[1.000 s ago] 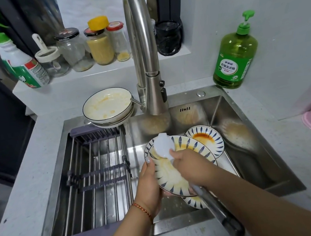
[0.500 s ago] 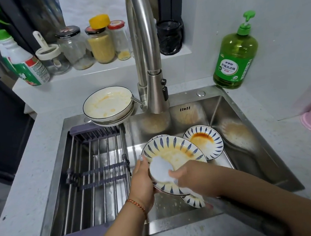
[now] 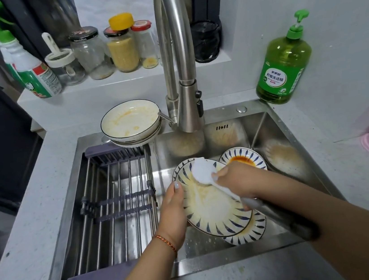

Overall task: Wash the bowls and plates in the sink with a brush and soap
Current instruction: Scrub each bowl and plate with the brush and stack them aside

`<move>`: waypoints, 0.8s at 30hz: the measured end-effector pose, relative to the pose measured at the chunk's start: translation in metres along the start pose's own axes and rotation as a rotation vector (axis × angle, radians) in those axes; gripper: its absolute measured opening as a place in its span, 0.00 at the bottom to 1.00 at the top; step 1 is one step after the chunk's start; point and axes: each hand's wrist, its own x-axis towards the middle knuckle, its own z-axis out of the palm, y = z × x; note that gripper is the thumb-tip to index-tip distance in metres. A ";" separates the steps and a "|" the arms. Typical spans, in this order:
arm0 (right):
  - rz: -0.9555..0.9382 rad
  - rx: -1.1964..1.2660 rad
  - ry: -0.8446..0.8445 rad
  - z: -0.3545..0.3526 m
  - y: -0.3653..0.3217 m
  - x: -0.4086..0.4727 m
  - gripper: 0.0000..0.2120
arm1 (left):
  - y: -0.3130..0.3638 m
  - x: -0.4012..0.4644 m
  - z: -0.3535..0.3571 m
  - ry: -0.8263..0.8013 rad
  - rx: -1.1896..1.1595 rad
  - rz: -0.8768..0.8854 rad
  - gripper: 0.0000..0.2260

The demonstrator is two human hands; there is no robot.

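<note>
I see a blue-striped plate (image 3: 211,209) tilted at frame centre, smeared yellow, the white brush (image 3: 203,171) on its upper rim; more striped plates (image 3: 243,158) lie beneath in the sink (image 3: 241,258).

Sink station: materials and finishes

Sink (image 3: 248,258): brushed stainless steel, satin sheen, wet and speckled with droplets. Tap (image 3: 177,54): the same brushed metal. Drying rack (image 3: 115,196): smooth polished metal rods, matt purple-grey plastic end pieces. Plates (image 3: 213,208): glazed glossy ceramic, blue-patterned, smeared with greasy orange film. Bowls (image 3: 130,121): glossy white glazed ceramic, dark rim line, oily residue. Brush (image 3: 203,171): white plastic head and neck, dark matt handle. Soap bottle (image 3: 284,65): translucent green plastic, glossy paper label. Jars (image 3: 92,53): clear glass, metal and plastic lids. Bench (image 3: 22,231): pale speckled stone-look, smooth, low sheen. Bracelet (image 3: 166,243): woven orange cord.
</note>
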 end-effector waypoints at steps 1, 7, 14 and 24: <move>-0.080 -0.051 -0.002 0.004 -0.004 -0.002 0.13 | 0.001 0.000 0.001 0.006 0.000 -0.005 0.16; -0.263 -0.248 -0.220 0.027 -0.010 -0.043 0.17 | 0.005 0.005 -0.006 0.112 -0.019 -0.002 0.17; -0.087 -0.569 -0.248 0.003 0.022 -0.040 0.20 | 0.010 0.006 -0.010 0.058 -0.030 0.039 0.15; -0.216 -0.206 0.085 0.015 -0.016 -0.014 0.20 | 0.011 0.006 0.004 -0.055 -0.036 -0.129 0.11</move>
